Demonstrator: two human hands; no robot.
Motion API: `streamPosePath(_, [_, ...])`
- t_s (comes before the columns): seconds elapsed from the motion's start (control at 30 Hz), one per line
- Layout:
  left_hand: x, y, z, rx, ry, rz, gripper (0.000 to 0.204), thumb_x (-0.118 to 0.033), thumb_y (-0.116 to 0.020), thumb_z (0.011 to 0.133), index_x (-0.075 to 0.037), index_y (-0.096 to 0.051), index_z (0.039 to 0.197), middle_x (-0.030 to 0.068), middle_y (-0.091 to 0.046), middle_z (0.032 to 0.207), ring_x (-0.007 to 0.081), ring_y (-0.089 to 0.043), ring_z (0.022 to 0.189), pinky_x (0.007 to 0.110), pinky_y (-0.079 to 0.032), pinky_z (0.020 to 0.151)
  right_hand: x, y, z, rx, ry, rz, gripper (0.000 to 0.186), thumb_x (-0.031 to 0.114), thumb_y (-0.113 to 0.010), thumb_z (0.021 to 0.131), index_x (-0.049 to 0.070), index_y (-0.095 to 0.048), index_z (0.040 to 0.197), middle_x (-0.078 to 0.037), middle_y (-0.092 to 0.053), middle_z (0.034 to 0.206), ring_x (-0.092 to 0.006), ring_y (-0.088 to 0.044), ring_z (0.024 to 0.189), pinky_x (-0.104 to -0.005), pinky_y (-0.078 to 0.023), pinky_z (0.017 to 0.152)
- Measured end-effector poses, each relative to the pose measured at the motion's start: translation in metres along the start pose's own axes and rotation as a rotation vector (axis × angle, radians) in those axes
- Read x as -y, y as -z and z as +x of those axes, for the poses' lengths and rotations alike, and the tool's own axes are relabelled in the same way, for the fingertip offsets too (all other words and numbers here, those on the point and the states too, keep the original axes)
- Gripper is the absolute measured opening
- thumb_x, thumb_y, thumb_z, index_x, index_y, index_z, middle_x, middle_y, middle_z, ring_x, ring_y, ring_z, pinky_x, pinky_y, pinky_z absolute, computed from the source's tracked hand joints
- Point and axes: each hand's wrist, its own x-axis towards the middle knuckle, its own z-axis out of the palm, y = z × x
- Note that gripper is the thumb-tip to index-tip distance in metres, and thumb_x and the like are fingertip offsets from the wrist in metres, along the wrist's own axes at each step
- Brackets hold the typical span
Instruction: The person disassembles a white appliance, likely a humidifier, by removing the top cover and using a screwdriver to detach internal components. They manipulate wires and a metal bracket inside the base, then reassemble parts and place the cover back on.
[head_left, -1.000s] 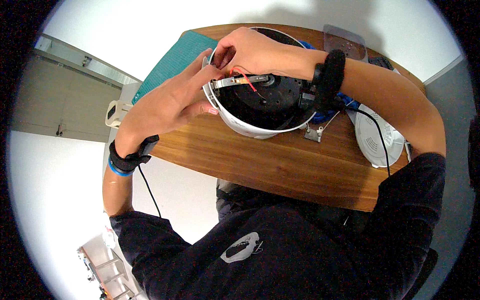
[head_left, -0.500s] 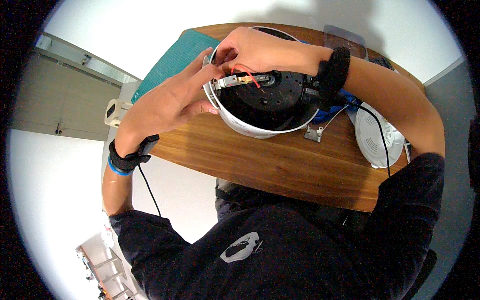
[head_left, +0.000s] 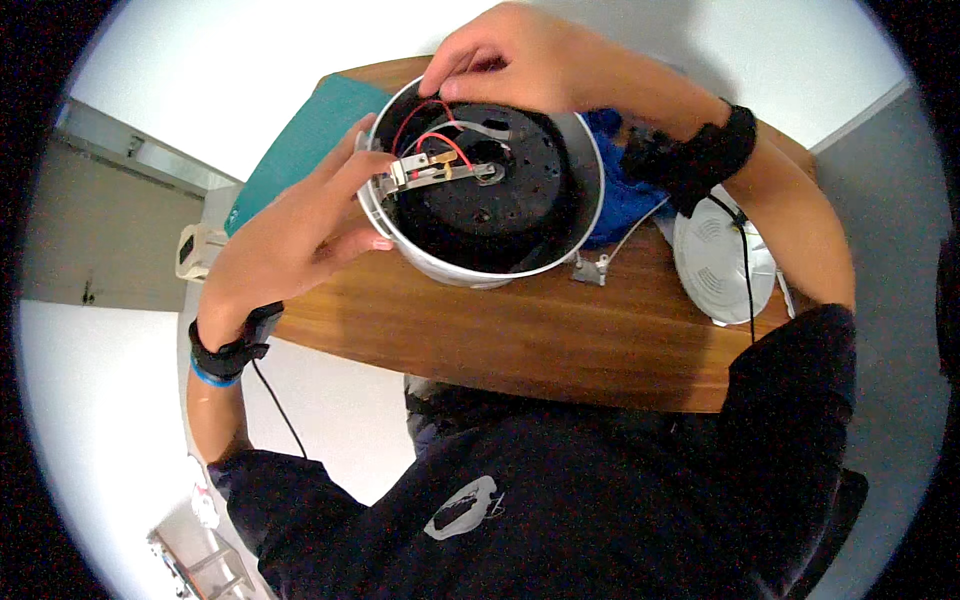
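A round white appliance shell (head_left: pixel 470 278), resembling a rice cooker body, stands on the table with its black inside facing up. A metal switch lever (head_left: pixel 425 178) reaches from its left wall toward the centre. My left hand (head_left: pixel 300 215) clasps the shell's left wall, with the thumb low on the outside and the fingers by the lever. Over the far rim, my right hand (head_left: pixel 500 70) is closed, thumb and forefinger pinched at the top of a looped red wire (head_left: pixel 405 122). A second red wire (head_left: pixel 447 138) curves above the lever.
On the wooden table (head_left: pixel 520 330) lie a green mat (head_left: pixel 310 135), blue cloth or plastic (head_left: pixel 612 190), a small metal part with a white wire (head_left: pixel 590 270) and a white vented round cover (head_left: pixel 722 262). A cream-coloured device (head_left: pixel 200 252) is at the left edge.
My right hand has drawn back from the lever to the shell's far rim, lifting a red wire into a loop. The inside shows more now. My left hand keeps its hold; the whole view has shifted.
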Motion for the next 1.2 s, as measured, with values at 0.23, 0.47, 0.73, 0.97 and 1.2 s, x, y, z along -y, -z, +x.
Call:
streamPosePath(0.23, [-0.017,0.012,-0.004,0.071,0.074,0.002,0.058,-0.017,-0.079,0.095,-0.02,-0.055,0.147,0.0303,-0.031,0.172,0.0515,-0.059,0.137,0.051,-0.054,0.104,-0.075,0.064,-0.088,0.021,-0.417,-0.222,0.021,0.019,-0.077,0.102,0.002,-0.078,0.115,-0.008,-0.081,0.099,-0.0153,-0.075,0.093,-0.0337,-0.059,0.085])
streamPosePath(0.47, [-0.008,0.011,-0.007,0.112,0.081,0.044,0.045,-0.023,-0.078,0.096,-0.017,-0.063,0.138,0.0288,-0.029,0.174,0.0452,-0.069,0.125,0.049,-0.059,0.097,-0.162,0.059,-0.165,-0.095,-0.495,-0.483,0.019,0.016,-0.078,0.099,0.005,-0.079,0.115,-0.011,-0.081,0.098,-0.0232,-0.076,0.089,-0.0381,-0.06,0.083])
streamPosePath(0.73, [-0.009,0.01,-0.007,0.109,0.099,0.058,0.042,-0.027,-0.077,0.097,-0.017,-0.064,0.136,0.0276,-0.03,0.174,0.043,-0.07,0.123,0.049,-0.059,0.097,-0.184,0.055,-0.176,-0.119,-0.696,-0.478,0.017,0.018,-0.08,0.098,0.004,-0.08,0.109,-0.011,-0.081,0.096,-0.024,-0.076,0.086,-0.04,-0.06,0.079])
streamPosePath(0.97, [-0.006,0.013,-0.004,0.125,0.089,0.077,0.068,-0.026,-0.08,0.095,-0.016,-0.049,0.154,0.0271,-0.035,0.172,0.0474,-0.057,0.141,0.051,-0.053,0.113,-0.193,0.051,-0.184,-0.051,-0.821,-0.619,0.019,0.02,-0.081,0.097,0.003,-0.08,0.106,-0.012,-0.081,0.095,-0.0241,-0.076,0.086,-0.0395,-0.06,0.077])
streamPosePath(1.2, [0.005,0.003,-0.002,0.046,0.107,-0.191,0.096,-0.022,-0.089,0.087,-0.011,-0.035,0.166,0.0206,-0.044,0.168,0.0396,-0.051,0.151,0.051,-0.046,0.124,-0.208,0.058,-0.209,-0.071,-0.845,-0.65,0.02,0.021,-0.077,0.1,0.006,-0.081,0.112,-0.013,-0.082,0.103,-0.0294,-0.078,0.098,-0.0407,-0.061,0.087])
